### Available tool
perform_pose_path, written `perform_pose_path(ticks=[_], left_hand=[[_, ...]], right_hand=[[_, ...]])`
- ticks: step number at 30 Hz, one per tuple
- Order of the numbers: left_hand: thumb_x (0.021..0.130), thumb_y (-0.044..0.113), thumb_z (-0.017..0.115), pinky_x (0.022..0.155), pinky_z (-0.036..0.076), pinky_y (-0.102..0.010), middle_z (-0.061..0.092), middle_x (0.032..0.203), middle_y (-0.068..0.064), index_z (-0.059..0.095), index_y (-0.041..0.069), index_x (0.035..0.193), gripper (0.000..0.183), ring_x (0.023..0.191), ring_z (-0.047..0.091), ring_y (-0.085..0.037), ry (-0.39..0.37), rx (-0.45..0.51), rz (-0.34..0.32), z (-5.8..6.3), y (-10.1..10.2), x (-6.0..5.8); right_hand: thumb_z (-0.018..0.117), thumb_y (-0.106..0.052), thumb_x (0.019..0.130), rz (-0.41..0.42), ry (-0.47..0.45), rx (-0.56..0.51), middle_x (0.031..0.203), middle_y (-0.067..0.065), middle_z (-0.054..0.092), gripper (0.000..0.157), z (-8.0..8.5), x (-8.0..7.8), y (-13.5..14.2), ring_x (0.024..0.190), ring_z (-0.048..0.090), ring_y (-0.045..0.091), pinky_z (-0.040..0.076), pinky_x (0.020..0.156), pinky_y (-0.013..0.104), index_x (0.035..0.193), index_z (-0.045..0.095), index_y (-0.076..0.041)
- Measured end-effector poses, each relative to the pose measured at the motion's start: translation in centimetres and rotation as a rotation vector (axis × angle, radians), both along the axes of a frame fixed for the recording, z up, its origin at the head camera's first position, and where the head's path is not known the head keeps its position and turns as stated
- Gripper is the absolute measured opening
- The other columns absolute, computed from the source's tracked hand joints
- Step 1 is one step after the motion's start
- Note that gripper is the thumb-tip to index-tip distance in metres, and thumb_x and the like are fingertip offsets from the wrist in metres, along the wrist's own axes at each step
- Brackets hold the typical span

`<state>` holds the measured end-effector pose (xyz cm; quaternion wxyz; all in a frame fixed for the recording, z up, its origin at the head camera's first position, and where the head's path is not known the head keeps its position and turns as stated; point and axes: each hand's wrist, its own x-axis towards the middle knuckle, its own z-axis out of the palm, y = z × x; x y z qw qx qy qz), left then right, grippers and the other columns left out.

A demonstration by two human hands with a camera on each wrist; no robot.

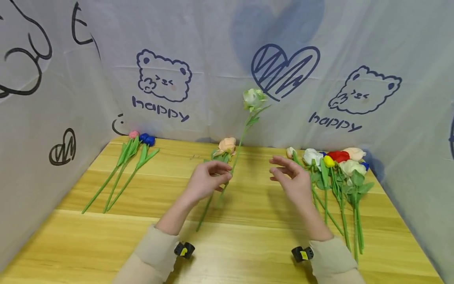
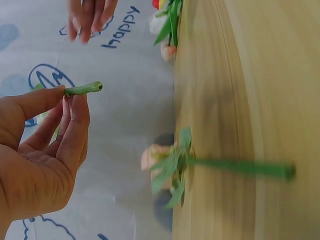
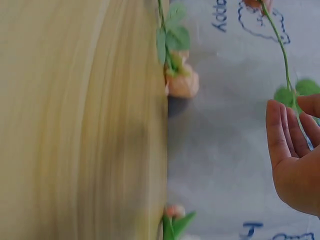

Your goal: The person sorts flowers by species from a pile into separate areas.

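My left hand (image 1: pixel 209 180) pinches the green stem of a white rose (image 1: pixel 253 99) between thumb and fingers. The bloom stands up and leans right, high over the table in the head view. In the left wrist view the cut end of the stem (image 2: pixel 85 89) sticks out past the fingertips. My right hand (image 1: pixel 292 179) hovers to the right of the stem with its fingers loosely bent and nothing in them. Behind the left hand a peach rose (image 1: pixel 227 146) lies on the table, its stem pointing towards me.
Two blue and pink tulips' worth of stems lie at the left, with a pink tulip (image 1: pixel 134 134) and blue tulips (image 1: pixel 147 139). At the right lies a bunch with a red flower (image 1: pixel 338 156), a yellow tulip (image 1: pixel 328 161) and white roses (image 1: pixel 313 157). A cloth wall (image 1: pixel 213 118) closes the wooden table's back.
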<state>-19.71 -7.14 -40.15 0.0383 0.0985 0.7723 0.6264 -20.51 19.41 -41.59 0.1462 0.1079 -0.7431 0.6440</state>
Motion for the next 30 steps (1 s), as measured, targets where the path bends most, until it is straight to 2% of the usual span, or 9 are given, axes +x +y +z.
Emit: perform_pose_path(ticks=[5,8,16,19,23,26,30], left_hand=[[0.097,0.006,0.073,0.071,0.065,-0.038,0.073,0.109,-0.016,0.072,0.000,0.118,0.022,0.093,0.072,-0.033,0.014,-0.052,0.033,-0.2,-2.1,0.2],[0.098,0.007,0.072,0.071,0.065,-0.038,0.072,0.110,-0.016,0.072,0.000,0.118,0.021,0.095,0.072,-0.035,0.014,-0.089,0.048,-0.6,-3.5,0.3],[0.099,0.007,0.070,0.070,0.065,-0.038,0.072,0.107,-0.014,0.072,0.001,0.120,0.022,0.088,0.071,-0.022,-0.025,-0.220,0.102,-1.6,-7.3,0.5],[0.099,0.006,0.069,0.070,0.065,-0.037,0.072,0.105,-0.014,0.072,-0.001,0.119,0.021,0.085,0.070,-0.022,-0.049,-0.252,0.115,-2.0,-8.4,0.8],[0.100,0.006,0.068,0.069,0.064,-0.035,0.071,0.103,-0.015,0.071,-0.001,0.119,0.021,0.080,0.069,-0.021,-0.116,-0.267,0.121,-2.6,-9.3,1.1],[0.100,0.005,0.066,0.066,0.062,-0.034,0.070,0.104,-0.017,0.069,-0.002,0.120,0.021,0.075,0.067,-0.021,-0.172,-0.272,0.103,-3.0,-9.7,1.2],[0.099,0.002,0.066,0.064,0.062,-0.035,0.070,0.104,-0.018,0.067,-0.004,0.120,0.022,0.074,0.067,-0.022,-0.236,-0.275,0.059,-3.7,-9.7,1.0]], right_hand=[[0.071,-0.004,0.098,-0.066,-0.014,0.078,0.121,0.016,0.072,0.032,-0.2,0.4,3.0,0.088,0.071,0.007,0.064,0.075,0.028,0.129,0.069,0.003],[0.072,-0.007,0.099,-0.099,-0.044,0.124,0.119,0.009,0.073,0.033,-0.4,0.8,5.1,0.089,0.070,0.005,0.064,0.075,0.026,0.130,0.069,0.002],[0.071,-0.022,0.101,-0.180,-0.215,0.342,0.117,-0.007,0.071,0.039,-1.6,2.4,11.4,0.089,0.070,0.004,0.064,0.074,0.030,0.136,0.066,-0.003],[0.069,-0.025,0.102,-0.187,-0.268,0.419,0.121,0.000,0.071,0.043,-2.1,3.0,13.3,0.085,0.070,0.001,0.064,0.071,0.030,0.138,0.064,-0.002],[0.065,-0.026,0.104,-0.174,-0.331,0.516,0.130,0.025,0.065,0.046,-2.5,3.6,14.9,0.082,0.071,0.005,0.063,0.068,0.030,0.142,0.059,0.000],[0.064,-0.030,0.105,-0.155,-0.384,0.551,0.133,0.030,0.062,0.051,-2.6,3.8,15.4,0.085,0.074,0.014,0.063,0.069,0.030,0.145,0.057,0.000],[0.064,-0.034,0.104,-0.116,-0.435,0.565,0.142,0.030,0.057,0.056,-2.7,3.7,15.6,0.094,0.075,0.021,0.063,0.073,0.029,0.148,0.053,0.000]])
